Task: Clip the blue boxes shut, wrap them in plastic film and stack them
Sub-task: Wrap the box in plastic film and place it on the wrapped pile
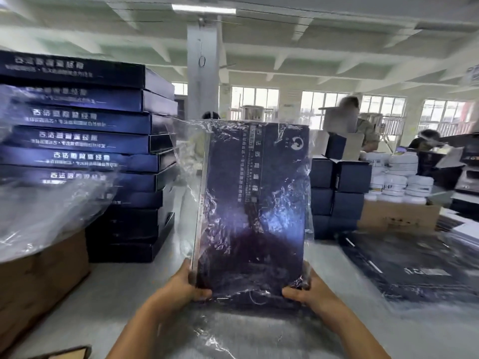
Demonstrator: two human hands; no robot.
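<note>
Left hand (187,285), right hand (305,288) under blue box (255,203)

Held box: a blue box (254,203) stands upright, its printed face toward the camera.
Wrap: crinkled plastic film (186,161) covers it and hangs loose past its left side and top.
Left grip: the left hand (181,286) holds the lower left corner, thumb on the front face.
Right grip: the right hand (308,288) holds the lower right corner the same way.
Behind, left: a stack of blue boxes (90,141) lies flat on the counter (103,294), beside a cardboard carton (39,281).
Behind, right: small dark boxes (337,193) are piled near white jars (404,174).
</note>
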